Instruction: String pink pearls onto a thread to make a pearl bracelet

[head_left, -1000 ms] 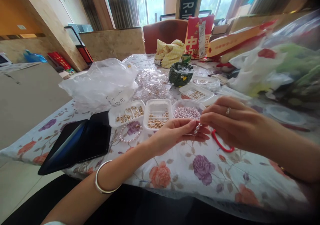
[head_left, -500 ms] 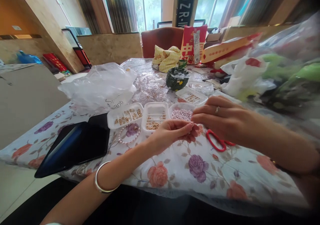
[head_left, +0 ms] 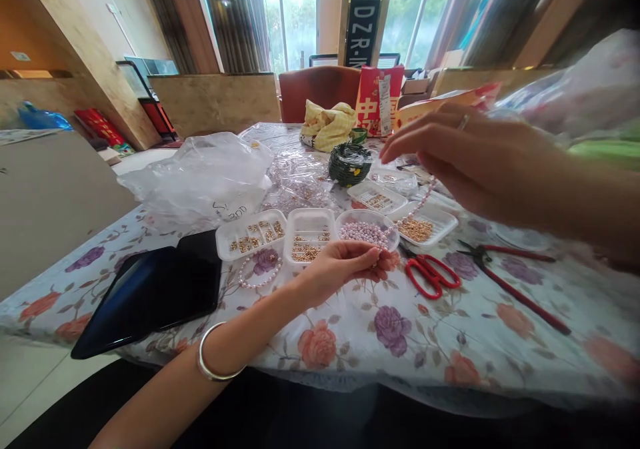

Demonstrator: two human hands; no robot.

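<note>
My left hand [head_left: 357, 260] is pinched on the lower end of a strand of pink pearl beads [head_left: 425, 198], just in front of the round tub of loose pink beads [head_left: 364, 230]. The strand slants up from there to the underside of my right hand [head_left: 475, 152], raised at the right with a ring on a finger. That hand's thumb and fingertips are partly hidden, but the strand ends in its grip. Near my left wrist lies a finished-looking loop of pink beads [head_left: 260, 268]. Red-handled scissors [head_left: 433, 276] rest right of my left fingertips.
Clear boxes of gold beads [head_left: 257, 234], [head_left: 309, 236] and a tub of gold pieces [head_left: 430, 226] line the table. Red-handled pliers [head_left: 515, 282] lie right. A black tablet-like panel [head_left: 155, 289], a plastic bag [head_left: 195, 176] and a green woven basket [head_left: 350, 164] stand around.
My right hand has risen up and away to the right from my left fingers, drawing the bead strand out between them. My left hand has stayed nearly in place.
</note>
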